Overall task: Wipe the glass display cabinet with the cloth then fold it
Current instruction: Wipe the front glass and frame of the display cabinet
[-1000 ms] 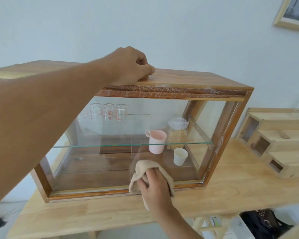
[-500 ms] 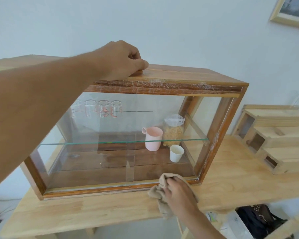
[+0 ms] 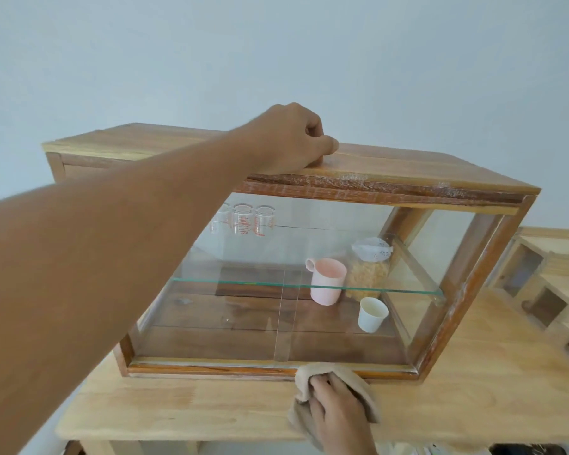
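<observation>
Nearest the camera, the right hand (image 3: 337, 412) is bunched around the beige cloth (image 3: 312, 377), its fingers (image 3: 322, 384) closed over the fabric and pressing the top of the wad against the lower wooden rail of the glass display cabinet (image 3: 309, 362), just where that rail meets the table (image 3: 178, 402). The cloth is gathered into a pad, not spread flat, which suits rubbing along a narrow edge; the loose part hangs down toward the front of the table beside the wrist. By my reading the wiping is at the bottom of the front face, and the folding has not begun, since the cloth is crumpled and in use. Behind the rail the front glass (image 3: 243, 323) shows a vertical seam where two panes overlap, so pressure there could plausibly shift a pane. Inside, on the wooden floor, stand a white paper cup (image 3: 372, 313), a pink mug (image 3: 327, 280) and a bag of pale flakes (image 3: 368, 270) tied with a white top; farther back are three small glasses with red markings (image 3: 243, 220), seen near the glass shelf (image 3: 243, 282). Higher and farther, the left hand (image 3: 293, 139) rests on the cabinet's wooden top, fingers (image 3: 316, 129) curled under and thumb laid along the board, gripping nothing; it seems placed to steady the cabinet against the push of the wiping. To the right a pale wooden organizer (image 3: 552, 284) sits on the same table, well apart from the cloth.
</observation>
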{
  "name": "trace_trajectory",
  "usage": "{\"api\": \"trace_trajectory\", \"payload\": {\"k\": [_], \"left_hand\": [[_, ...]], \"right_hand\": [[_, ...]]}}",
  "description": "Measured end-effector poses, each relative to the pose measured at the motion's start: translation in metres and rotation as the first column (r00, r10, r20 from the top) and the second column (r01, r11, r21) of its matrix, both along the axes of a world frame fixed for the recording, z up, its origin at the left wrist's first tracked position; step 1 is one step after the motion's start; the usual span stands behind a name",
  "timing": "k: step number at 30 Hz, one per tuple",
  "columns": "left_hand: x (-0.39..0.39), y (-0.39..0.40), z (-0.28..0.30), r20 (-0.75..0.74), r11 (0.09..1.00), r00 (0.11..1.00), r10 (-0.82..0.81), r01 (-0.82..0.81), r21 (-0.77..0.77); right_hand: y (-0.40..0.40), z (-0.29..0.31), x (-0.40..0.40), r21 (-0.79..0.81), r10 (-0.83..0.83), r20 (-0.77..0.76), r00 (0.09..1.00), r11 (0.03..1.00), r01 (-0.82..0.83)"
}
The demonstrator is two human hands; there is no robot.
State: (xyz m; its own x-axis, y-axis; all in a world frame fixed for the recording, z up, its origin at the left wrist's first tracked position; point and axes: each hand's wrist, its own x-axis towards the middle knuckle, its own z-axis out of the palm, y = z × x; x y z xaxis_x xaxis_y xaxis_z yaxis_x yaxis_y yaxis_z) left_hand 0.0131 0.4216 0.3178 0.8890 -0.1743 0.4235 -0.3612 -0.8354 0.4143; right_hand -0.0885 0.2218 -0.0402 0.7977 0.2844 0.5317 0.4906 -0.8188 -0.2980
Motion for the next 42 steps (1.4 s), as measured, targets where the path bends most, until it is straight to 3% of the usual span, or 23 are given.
{"api": "trace_trajectory", "payload": {"k": [3,6,12,17,19,21,23,25,30,36,38,42], "left_hand": [[-0.002,0.001,-0.001,0.012,0.999,1.000,-0.027,0.028,-0.022],[-0.002,0.001,-0.002,0.027,0.997,0.998,-0.051,0.052,-0.061],[-0.008,0.002,-0.001,0.112,0.986,0.990,-0.081,0.096,-0.135],[-0.020,0.012,0.009,0.125,0.928,0.976,-0.179,0.210,-0.308],[-0.026,0.031,0.015,0.106,0.932,0.970,-0.218,0.240,-0.271],[-0.033,0.063,0.016,0.079,0.963,0.968,-0.239,0.247,-0.105],[-0.039,0.102,0.013,0.054,0.977,0.976,-0.210,0.207,0.054],[-0.044,0.136,0.009,0.027,0.984,0.990,-0.141,0.138,0.110],[-0.035,0.161,0.003,0.003,0.998,0.999,-0.053,0.053,-0.030],[-0.033,0.159,0.003,-0.037,0.999,0.999,0.031,-0.031,0.010],[-0.035,0.158,0.004,-0.061,0.999,0.998,0.034,-0.035,0.000],[-0.036,0.155,0.004,-0.076,0.999,0.997,0.026,-0.027,-0.022]], "right_hand": [[0.049,-0.007,-0.005,0.086,0.124,-0.001,0.992,0.989,-0.123],[0.078,-0.008,-0.006,0.076,0.025,-0.093,0.995,0.997,-0.018],[0.098,0.048,0.032,0.292,-0.135,0.309,0.941,0.956,0.041],[0.115,0.133,0.039,0.459,-0.244,0.434,0.867,0.888,0.021],[0.119,0.164,0.040,0.473,-0.269,0.472,0.840,0.881,0.016],[0.122,0.179,0.041,0.480,-0.268,0.489,0.830,0.877,0.001],[0.123,0.176,0.043,0.466,-0.260,0.512,0.819,0.885,-0.010],[0.123,0.158,0.043,0.422,-0.249,0.561,0.789,0.906,-0.013],[0.134,0.066,0.036,0.396,-0.188,0.468,0.864,0.918,-0.015],[0.132,-0.025,0.025,0.296,-0.208,0.356,0.911,0.950,0.101],[0.137,-0.024,0.024,0.342,-0.246,0.356,0.902,0.932,0.119],[0.145,0.029,0.029,0.458,-0.161,0.402,0.901,0.888,-0.046]]}}
